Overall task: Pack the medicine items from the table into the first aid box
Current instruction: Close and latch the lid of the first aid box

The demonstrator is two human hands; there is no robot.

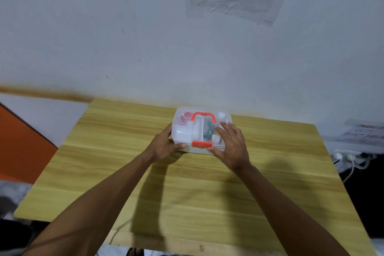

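Observation:
A translucent white first aid box (182,133) with a red handle (203,116) and a red front latch (202,144) sits at the far middle of the wooden table (187,189), lid down. Through the lid I make out pink caps, white containers and a dark green item. My left hand (164,146) grips the box's front left corner, thumb along the front edge. My right hand (228,145) lies flat on the lid's right side, with its thumb at the front edge near the latch.
A pale wall stands right behind the table. A power strip with white plugs and cables (349,157) sits off the table's right edge, below a printed paper sign (361,133). An orange panel (18,147) is at the left.

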